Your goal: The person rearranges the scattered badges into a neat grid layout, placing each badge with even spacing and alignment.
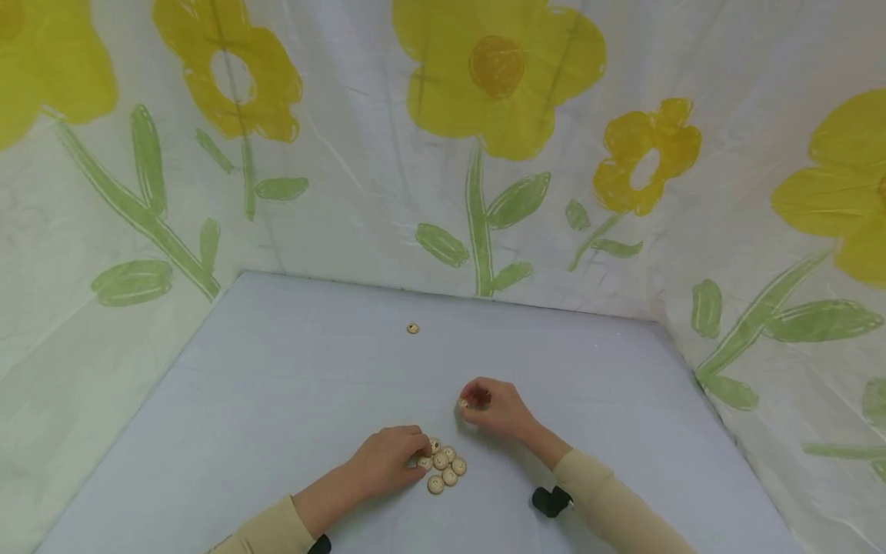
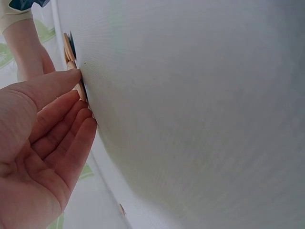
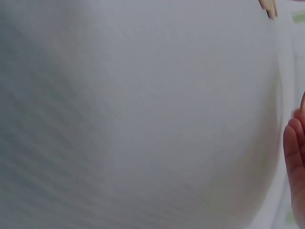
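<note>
Several small round wooden discs (image 1: 441, 461) with dark marks on their faces lie in a tight cluster on the table. At the cluster's left side, my left hand (image 1: 390, 462) pinches a wooden disc (image 1: 424, 463) between thumb and fingers. That disc (image 2: 82, 89) shows edge-on in the left wrist view, close against the table surface. Farther forward and to the right, my right hand (image 1: 501, 408) holds another disc (image 1: 464, 403) between thumb and fingertips. Only part of the right hand (image 3: 296, 157) enters the right wrist view.
One more wooden disc (image 1: 413, 328) lies alone toward the back of the pale table (image 1: 291, 362). White sheets (image 1: 346, 192) painted with yellow flowers enclose the back and sides. Black wrist devices (image 1: 551, 502) sit by the cuffs.
</note>
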The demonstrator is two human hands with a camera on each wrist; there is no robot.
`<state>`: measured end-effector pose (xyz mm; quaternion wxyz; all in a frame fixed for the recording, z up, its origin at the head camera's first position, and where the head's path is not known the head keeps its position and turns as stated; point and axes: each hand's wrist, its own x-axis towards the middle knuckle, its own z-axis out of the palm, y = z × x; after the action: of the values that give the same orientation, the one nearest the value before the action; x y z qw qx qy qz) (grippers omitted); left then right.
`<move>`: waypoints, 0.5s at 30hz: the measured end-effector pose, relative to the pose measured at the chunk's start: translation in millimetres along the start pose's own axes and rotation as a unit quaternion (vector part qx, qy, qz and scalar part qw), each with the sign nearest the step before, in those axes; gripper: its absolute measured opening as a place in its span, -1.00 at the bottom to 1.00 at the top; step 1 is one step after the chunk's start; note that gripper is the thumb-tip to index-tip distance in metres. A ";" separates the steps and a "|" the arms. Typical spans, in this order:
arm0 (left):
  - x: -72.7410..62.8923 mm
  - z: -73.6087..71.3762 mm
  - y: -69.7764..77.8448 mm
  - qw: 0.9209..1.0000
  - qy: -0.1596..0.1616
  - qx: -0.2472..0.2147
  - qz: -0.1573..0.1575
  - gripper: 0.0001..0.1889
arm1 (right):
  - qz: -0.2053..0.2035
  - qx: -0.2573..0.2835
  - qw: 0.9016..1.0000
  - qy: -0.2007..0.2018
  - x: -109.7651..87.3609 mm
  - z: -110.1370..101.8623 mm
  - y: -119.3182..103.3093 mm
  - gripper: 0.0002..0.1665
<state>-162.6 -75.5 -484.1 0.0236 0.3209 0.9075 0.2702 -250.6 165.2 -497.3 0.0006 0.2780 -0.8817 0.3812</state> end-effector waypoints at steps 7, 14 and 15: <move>0.6 0.3 -0.3 1.000 0.006 0.003 0.007 -0.85 | 0.013 -0.004 1.000 0.002 9.3 -2.7 7.5 -0.83; 0.5 1.1 -0.7 1.000 0.006 0.000 0.002 -0.86 | 0.024 -0.008 1.000 0.008 20.7 -4.8 12.5 -0.84; 0.5 1.2 -0.6 1.000 0.005 0.000 0.000 -0.86 | 0.026 -0.008 1.000 0.009 22.4 -5.3 12.4 -0.84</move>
<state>-163.1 -75.1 -485.4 0.0191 0.3199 0.9073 0.2723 -276.7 164.6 -497.1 0.0011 0.2513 -0.8918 0.3762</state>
